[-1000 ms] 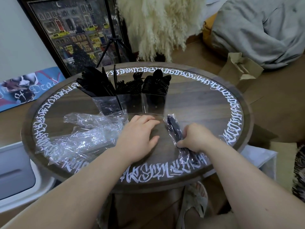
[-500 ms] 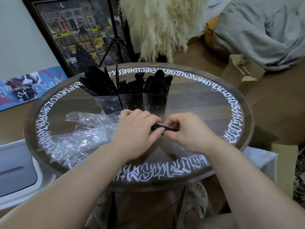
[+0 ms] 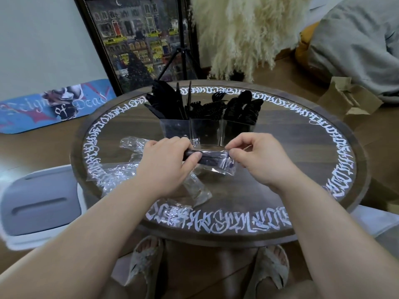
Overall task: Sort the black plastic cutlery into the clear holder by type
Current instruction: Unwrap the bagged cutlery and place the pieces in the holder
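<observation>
Legibly, board (image 3: 54, 106) reads "Reign of Dead"; table (image 3: 313, 147) lettering unreadable.

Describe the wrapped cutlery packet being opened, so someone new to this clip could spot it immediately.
On the round wooden table ringed with white lettering, look just in front of the clear holder. The wrapped packet is held above the tabletop, the left hand gripping one end and the right hand pinching the other. Unlike the empty crumpled wrappers at left, it has dark cutlery inside.
</observation>
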Motion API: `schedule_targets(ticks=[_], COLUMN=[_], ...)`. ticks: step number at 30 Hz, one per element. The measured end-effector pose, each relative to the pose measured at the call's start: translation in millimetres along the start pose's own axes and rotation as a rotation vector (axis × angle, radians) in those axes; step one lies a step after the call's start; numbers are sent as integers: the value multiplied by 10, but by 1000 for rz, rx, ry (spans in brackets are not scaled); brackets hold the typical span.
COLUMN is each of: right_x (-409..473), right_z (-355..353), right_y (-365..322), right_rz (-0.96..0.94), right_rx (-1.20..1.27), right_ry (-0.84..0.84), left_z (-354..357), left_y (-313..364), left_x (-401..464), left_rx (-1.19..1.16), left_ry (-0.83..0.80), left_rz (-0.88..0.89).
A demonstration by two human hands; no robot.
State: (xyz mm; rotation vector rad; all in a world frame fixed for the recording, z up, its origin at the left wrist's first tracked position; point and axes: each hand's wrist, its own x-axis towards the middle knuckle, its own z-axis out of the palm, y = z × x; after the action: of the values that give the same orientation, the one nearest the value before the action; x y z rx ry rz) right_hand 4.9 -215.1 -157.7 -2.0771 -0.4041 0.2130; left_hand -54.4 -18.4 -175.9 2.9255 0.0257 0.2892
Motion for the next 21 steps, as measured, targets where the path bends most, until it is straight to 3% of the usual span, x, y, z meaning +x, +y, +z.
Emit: schedule_targets(ticks=[7, 17, 21], right_x=[109, 210, 259], right_z=[254, 420, 507], right_y=[-154, -321, -313], right_rz=[19, 157, 214], right_rx=[299, 606, 525], right_ry=[-11, -224, -176], left_z=[-93, -190, -202], left_y=[-327, -600, -696], left_x=[-59, -131, -171], left_rx=[-28, -132, -120], left_ry=[-8, -7, -4], left_rz=[-59, -188, -218])
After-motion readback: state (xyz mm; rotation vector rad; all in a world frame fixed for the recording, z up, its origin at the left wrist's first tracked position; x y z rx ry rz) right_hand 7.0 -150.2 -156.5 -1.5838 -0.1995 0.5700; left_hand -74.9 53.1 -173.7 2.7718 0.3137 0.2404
